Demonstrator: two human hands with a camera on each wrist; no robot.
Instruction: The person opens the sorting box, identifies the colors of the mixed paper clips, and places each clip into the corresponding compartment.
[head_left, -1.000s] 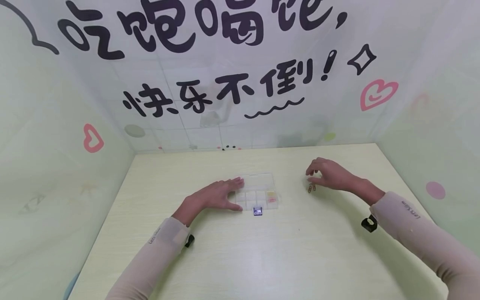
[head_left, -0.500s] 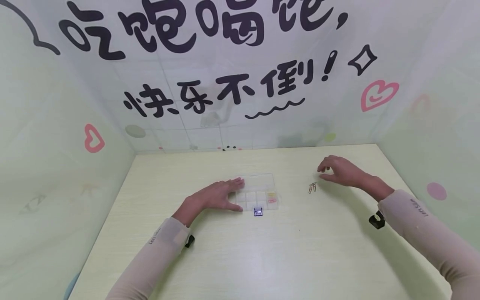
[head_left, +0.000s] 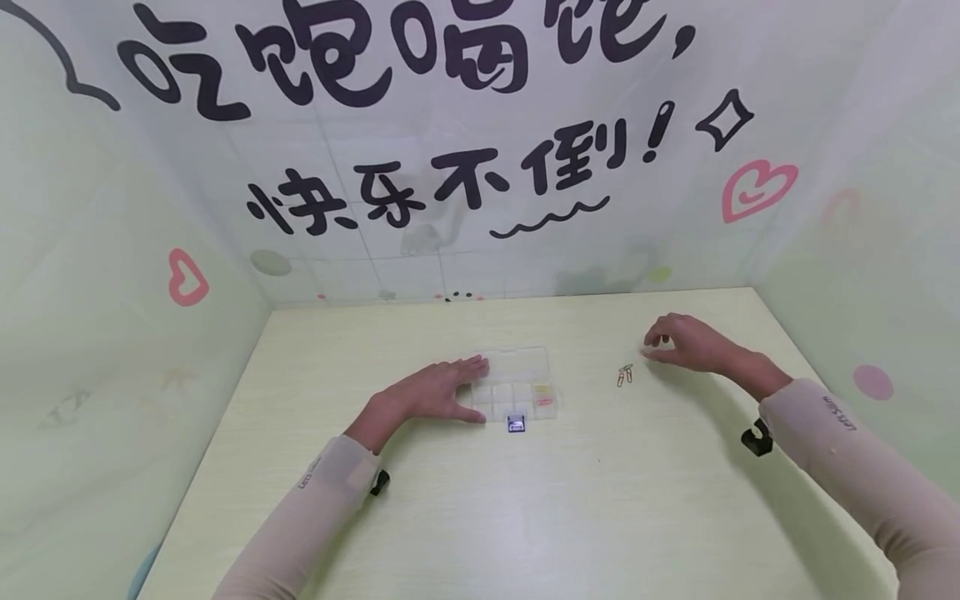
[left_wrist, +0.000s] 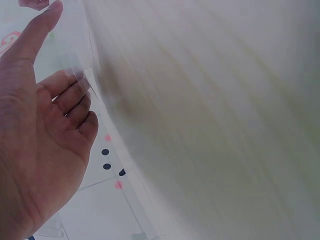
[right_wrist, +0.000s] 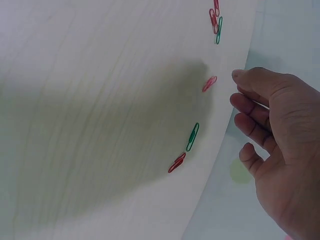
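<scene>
A clear plastic divided box (head_left: 512,364) lies in the middle of the table. My left hand (head_left: 431,390) rests along its left side, fingers spread and thumb apart, touching the edge. In one compartment are small yellow and red pieces (head_left: 543,401). To the right, my right hand (head_left: 690,343) hovers just above the table with loosely bent fingers, and I see nothing held in it. Beside it lies a small group of red and green paper clips (head_left: 625,375). The right wrist view also shows a pink clip (right_wrist: 209,83), a green clip (right_wrist: 192,137) and red clips (right_wrist: 176,163) near the fingers.
A small blue-edged piece (head_left: 516,423) sits at the box's front edge. The pale wooden table (head_left: 525,517) is enclosed by printed sheets, the back one (head_left: 420,275) standing along its far edge.
My right hand has shifted right, away from the group of paper clips, leaving it in plain sight. My left hand and the box have stayed put.
</scene>
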